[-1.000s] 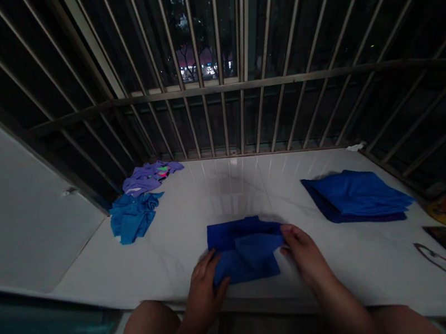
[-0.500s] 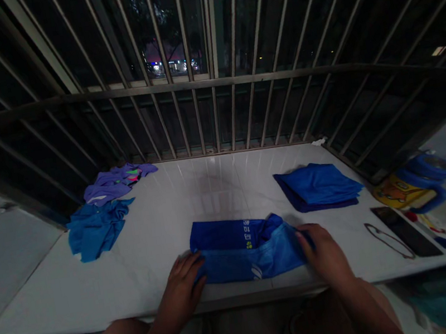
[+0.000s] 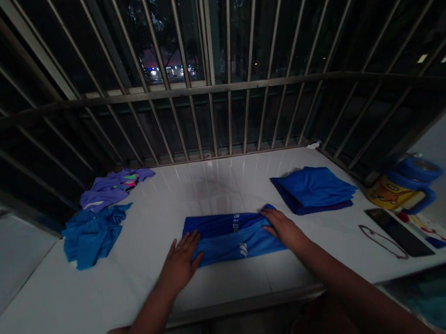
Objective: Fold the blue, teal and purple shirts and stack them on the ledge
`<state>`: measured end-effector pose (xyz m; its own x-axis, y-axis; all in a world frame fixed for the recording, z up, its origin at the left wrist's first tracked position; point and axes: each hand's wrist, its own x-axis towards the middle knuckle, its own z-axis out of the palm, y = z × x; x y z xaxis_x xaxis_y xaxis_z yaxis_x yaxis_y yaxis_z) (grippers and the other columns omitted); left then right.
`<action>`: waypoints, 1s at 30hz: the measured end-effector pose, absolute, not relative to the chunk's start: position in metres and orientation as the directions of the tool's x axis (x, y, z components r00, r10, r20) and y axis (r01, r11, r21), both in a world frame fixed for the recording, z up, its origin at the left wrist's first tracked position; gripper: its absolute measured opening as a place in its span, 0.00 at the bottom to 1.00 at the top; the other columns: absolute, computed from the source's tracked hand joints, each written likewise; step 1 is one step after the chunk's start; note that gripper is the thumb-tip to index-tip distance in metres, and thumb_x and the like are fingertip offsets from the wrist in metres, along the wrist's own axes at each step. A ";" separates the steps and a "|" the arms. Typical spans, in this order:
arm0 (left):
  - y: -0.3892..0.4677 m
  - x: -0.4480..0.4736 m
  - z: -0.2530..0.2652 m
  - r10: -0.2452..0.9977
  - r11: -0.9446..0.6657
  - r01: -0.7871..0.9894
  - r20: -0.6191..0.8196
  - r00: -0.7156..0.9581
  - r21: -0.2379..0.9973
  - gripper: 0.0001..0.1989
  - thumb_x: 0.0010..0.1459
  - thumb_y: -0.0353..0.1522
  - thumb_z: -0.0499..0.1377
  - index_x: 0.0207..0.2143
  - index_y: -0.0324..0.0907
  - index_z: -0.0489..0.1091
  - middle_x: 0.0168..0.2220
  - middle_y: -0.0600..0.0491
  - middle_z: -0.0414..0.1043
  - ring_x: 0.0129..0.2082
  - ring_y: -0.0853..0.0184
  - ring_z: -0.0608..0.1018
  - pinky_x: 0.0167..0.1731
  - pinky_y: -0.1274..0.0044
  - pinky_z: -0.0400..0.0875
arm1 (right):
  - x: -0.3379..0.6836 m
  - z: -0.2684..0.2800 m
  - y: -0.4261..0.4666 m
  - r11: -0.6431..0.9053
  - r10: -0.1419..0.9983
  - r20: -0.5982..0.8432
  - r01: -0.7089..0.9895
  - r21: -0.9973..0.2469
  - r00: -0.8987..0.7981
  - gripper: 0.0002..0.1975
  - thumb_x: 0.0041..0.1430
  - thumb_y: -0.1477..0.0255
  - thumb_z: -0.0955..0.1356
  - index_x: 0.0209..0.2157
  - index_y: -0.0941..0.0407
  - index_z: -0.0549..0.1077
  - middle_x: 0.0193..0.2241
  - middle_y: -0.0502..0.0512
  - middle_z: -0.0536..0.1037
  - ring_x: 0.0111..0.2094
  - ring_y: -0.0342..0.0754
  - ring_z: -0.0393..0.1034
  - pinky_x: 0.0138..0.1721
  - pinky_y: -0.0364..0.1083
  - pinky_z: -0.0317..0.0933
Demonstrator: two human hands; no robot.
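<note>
A blue shirt [image 3: 222, 246], folded into a long strip with white lettering and a white logo, lies across the middle of the white tiled ledge. My left hand [image 3: 181, 263] rests on its left end, fingers stretched out and spread over the cloth. On the right end lies my right hand [image 3: 286, 229], fingers extended over the upper part and the thumb lower down, apart from them. To the right, a stack of folded blue clothes [image 3: 315, 189] sits beyond my right hand. Crumpled at the left are a blue garment [image 3: 94, 235] and a purple one [image 3: 110, 189].
Metal window bars [image 3: 211, 90] close off the back. At the right are a dark phone-like slab [image 3: 400, 232], a looped cord [image 3: 381, 241] and a blue and yellow container [image 3: 404, 186]. The ledge's front edge [image 3: 248, 304] runs before my knees.
The strip's right end now lies flatter and its lower edge sits farther from me. My right hand has moved left and forward onto the cloth; the left hand has spread over its end.
</note>
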<state>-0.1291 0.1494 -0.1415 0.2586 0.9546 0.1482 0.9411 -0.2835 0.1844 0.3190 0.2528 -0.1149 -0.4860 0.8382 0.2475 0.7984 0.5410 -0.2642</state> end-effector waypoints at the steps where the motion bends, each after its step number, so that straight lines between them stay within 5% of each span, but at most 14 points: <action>1: 0.161 -0.129 -0.135 0.970 -0.235 0.956 0.109 0.218 0.178 0.30 0.78 0.45 0.52 0.77 0.51 0.61 0.78 0.46 0.61 0.77 0.51 0.65 0.75 0.47 0.57 | 0.313 -0.111 0.265 0.511 0.855 0.245 0.825 -0.243 -0.457 0.23 0.73 0.65 0.69 0.66 0.53 0.75 0.63 0.67 0.78 0.64 0.64 0.72 0.66 0.63 0.69; 7: 0.199 -0.151 -0.111 0.998 -0.047 0.985 -0.035 0.054 0.164 0.32 0.76 0.45 0.51 0.78 0.51 0.60 0.80 0.45 0.55 0.79 0.48 0.61 0.73 0.42 0.57 | 0.284 -0.086 0.315 0.505 0.862 0.163 0.843 -0.187 -0.480 0.19 0.73 0.60 0.70 0.55 0.59 0.80 0.51 0.69 0.82 0.54 0.63 0.76 0.59 0.59 0.71; 13: 0.145 -0.164 -0.141 0.977 -0.124 0.980 0.193 0.093 0.158 0.30 0.77 0.43 0.52 0.75 0.45 0.65 0.77 0.39 0.61 0.77 0.45 0.65 0.71 0.41 0.60 | 0.264 -0.078 0.318 0.551 0.834 0.131 0.819 -0.160 -0.535 0.20 0.73 0.64 0.70 0.59 0.59 0.78 0.56 0.69 0.81 0.57 0.61 0.74 0.61 0.56 0.67; 16: 0.111 -0.163 -0.152 0.941 -0.217 0.967 0.293 0.171 0.133 0.26 0.77 0.41 0.52 0.73 0.46 0.69 0.74 0.40 0.67 0.74 0.47 0.71 0.72 0.44 0.62 | 0.263 -0.079 0.303 0.556 0.831 0.110 0.816 -0.159 -0.545 0.12 0.74 0.68 0.69 0.51 0.57 0.81 0.49 0.65 0.83 0.53 0.59 0.76 0.58 0.55 0.68; 25: 0.071 -0.158 -0.125 0.950 -0.221 0.954 0.266 0.164 0.202 0.19 0.75 0.45 0.58 0.60 0.50 0.80 0.63 0.46 0.82 0.69 0.46 0.77 0.72 0.41 0.60 | 0.310 -0.066 0.215 0.666 0.745 0.183 0.700 -0.259 -0.641 0.12 0.76 0.71 0.61 0.42 0.54 0.77 0.49 0.65 0.83 0.51 0.59 0.77 0.58 0.57 0.68; 30: 0.082 -0.162 -0.109 0.962 -0.201 0.908 0.250 0.111 0.369 0.19 0.77 0.43 0.53 0.56 0.50 0.81 0.54 0.47 0.86 0.54 0.54 0.86 0.61 0.58 0.80 | 0.342 -0.049 0.160 0.546 0.769 -0.125 0.745 -0.383 -0.627 0.08 0.71 0.68 0.67 0.40 0.49 0.79 0.33 0.52 0.83 0.36 0.53 0.78 0.42 0.48 0.67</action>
